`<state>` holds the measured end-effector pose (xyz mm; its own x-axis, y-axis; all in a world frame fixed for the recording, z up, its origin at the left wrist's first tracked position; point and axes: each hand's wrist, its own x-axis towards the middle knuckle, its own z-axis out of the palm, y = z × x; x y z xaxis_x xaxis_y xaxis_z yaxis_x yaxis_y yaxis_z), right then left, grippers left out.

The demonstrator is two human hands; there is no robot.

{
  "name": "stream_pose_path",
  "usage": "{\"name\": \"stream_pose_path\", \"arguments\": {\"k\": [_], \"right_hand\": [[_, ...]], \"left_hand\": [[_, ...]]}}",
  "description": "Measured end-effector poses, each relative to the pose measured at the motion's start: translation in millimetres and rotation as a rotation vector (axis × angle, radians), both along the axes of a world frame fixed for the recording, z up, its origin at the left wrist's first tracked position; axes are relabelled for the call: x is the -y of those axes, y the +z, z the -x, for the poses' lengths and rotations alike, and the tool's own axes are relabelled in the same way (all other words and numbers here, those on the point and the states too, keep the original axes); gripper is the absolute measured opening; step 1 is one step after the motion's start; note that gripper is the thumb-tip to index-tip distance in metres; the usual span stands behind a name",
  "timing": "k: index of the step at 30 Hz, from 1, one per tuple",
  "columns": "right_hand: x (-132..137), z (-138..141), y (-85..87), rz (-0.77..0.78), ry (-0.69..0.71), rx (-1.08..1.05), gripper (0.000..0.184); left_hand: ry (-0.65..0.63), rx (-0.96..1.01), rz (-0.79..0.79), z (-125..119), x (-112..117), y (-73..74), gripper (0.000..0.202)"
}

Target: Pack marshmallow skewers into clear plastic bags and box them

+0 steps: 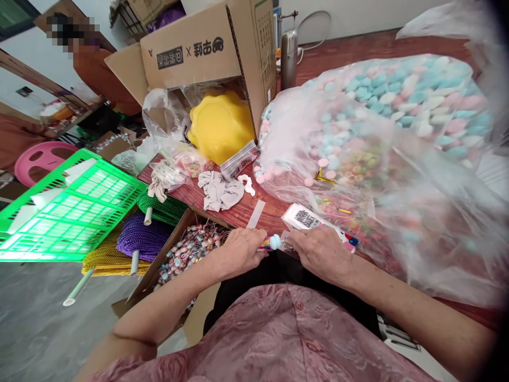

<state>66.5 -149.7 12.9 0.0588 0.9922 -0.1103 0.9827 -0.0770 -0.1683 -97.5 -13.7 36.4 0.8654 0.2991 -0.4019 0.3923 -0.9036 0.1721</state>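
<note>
My left hand (244, 248) is closed around a candy stick (274, 242) whose light-blue candy pieces stick out toward the right. Facing it, my right hand (324, 249) pinches a small clear plastic sleeve (284, 240) close to the candy's tip. Whether the candy's end sits inside the sleeve I cannot tell. Just beyond my right hand lies a stack of printed packets (305, 216) with a black-and-white code. A translucent strip (255, 214) rests on the table past my left hand.
A cardboard box (175, 265) of wrapped candy sticks stands at the table's left edge. Big clear bags of pastel candies (377, 95) cover the right side. Behind are a yellow tub (222, 124), grey cloth (220, 191) and a large carton (191, 53). A green basket (107, 207) is left.
</note>
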Motion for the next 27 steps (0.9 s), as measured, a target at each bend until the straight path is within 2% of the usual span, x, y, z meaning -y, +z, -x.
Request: {"name": "stream_pose_path", "arguments": {"k": [9, 14, 18, 23, 27], "right_hand": [[-3, 7, 9.8, 0.076, 0.087, 0.032, 0.026], [3, 17, 9.2, 0.061, 0.095, 0.048, 0.023], [6, 19, 7.5, 0.074, 0.152, 0.008, 0.022], [1, 13, 7.0, 0.055, 0.259, -0.036, 0.019], [-3, 17, 5.6, 0.03, 0.243, -0.046, 0.018]], "left_hand": [[0.003, 0.06, 0.124, 4, 3, 7.2, 0.022], [0.073, 0.105, 0.199, 4, 2, 4.1, 0.027], [0.133, 0.035, 0.326, 1, -2, 2.4, 0.031], [0.035, 0.05, 0.359, 0, 2, 0.6, 0.024], [0.004, 0.048, 0.329, 0, 7, -4.0, 0.024]]}}
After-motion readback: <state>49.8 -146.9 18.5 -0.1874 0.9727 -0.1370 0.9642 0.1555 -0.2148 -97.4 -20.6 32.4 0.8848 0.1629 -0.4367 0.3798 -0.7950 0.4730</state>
